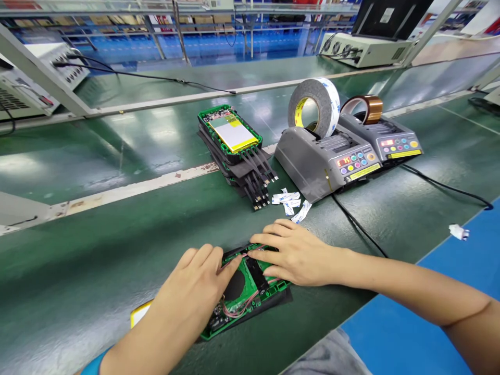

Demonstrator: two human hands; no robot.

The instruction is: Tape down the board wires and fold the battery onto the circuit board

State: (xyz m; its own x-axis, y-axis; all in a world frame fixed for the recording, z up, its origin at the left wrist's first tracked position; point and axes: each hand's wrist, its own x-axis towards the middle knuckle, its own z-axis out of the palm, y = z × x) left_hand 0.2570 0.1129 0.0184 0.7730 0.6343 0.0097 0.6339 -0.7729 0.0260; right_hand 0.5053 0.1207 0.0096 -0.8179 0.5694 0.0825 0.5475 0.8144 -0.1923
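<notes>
both hands (203, 284) (295, 255) flat on green rectangular circuit board (250, 294); thin pink wires

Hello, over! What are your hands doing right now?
Both hands, left and right, pressing on green circuit board. Fingers flat, nothing gripped. Tape strips lie clear beyond.

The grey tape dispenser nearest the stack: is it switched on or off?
On: the grey tape dispenser shows lit red digits on its front panel display.

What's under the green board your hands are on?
A dark sheet shows beneath the green board, and a yellow corner pokes out by the left hand. The rest is covered.
</notes>
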